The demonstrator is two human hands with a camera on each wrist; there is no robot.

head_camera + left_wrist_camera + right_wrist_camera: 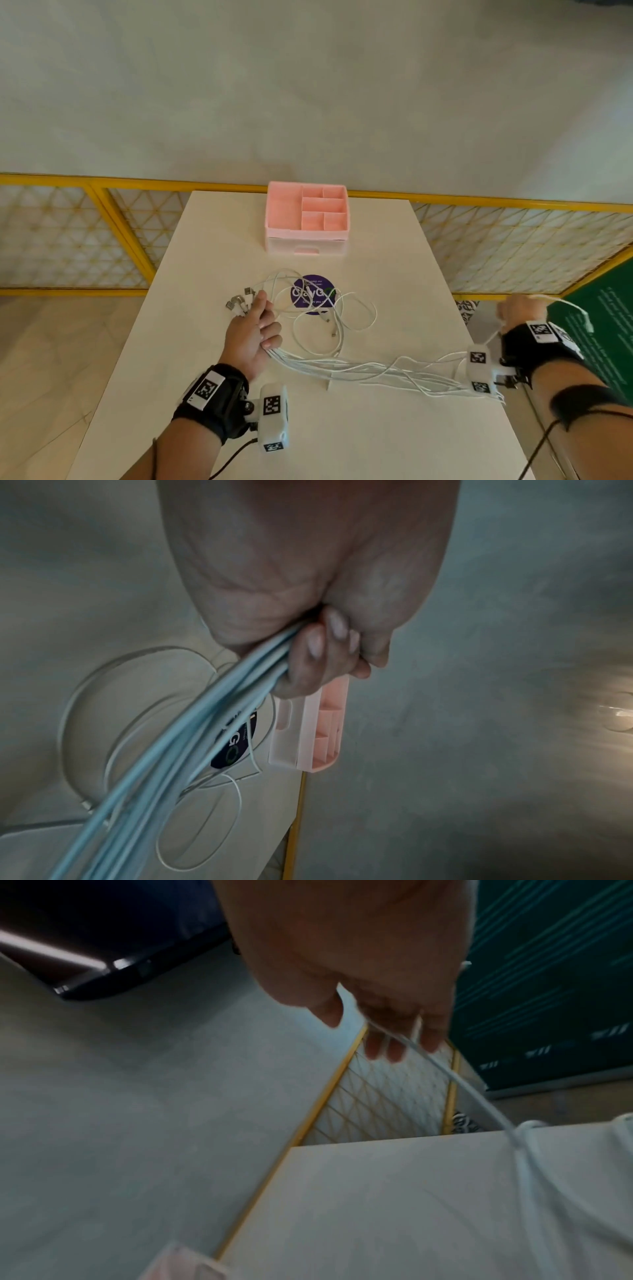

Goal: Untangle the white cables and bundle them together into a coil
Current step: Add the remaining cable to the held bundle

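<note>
My left hand (255, 330) grips a bunch of white cables (342, 365) over the table, fingers curled round them (308, 647). Their metal plugs (239, 303) stick out past my thumb. From my fist the cable bunch (205, 723) runs right across the table to its right edge. More loose loops (356, 315) lie tangled on a purple sticker (312, 293). My right hand (520, 308) is raised beyond the table's right edge and holds a single white cable (472, 1091) between thumb and fingers (377, 1047); its free end (587, 323) hangs to the right.
A pink compartment organizer (306, 219) stands at the far end of the white table (376, 428). A yellow-framed lattice fence (513, 240) runs behind and beside the table. A green board (599, 359) is on the right.
</note>
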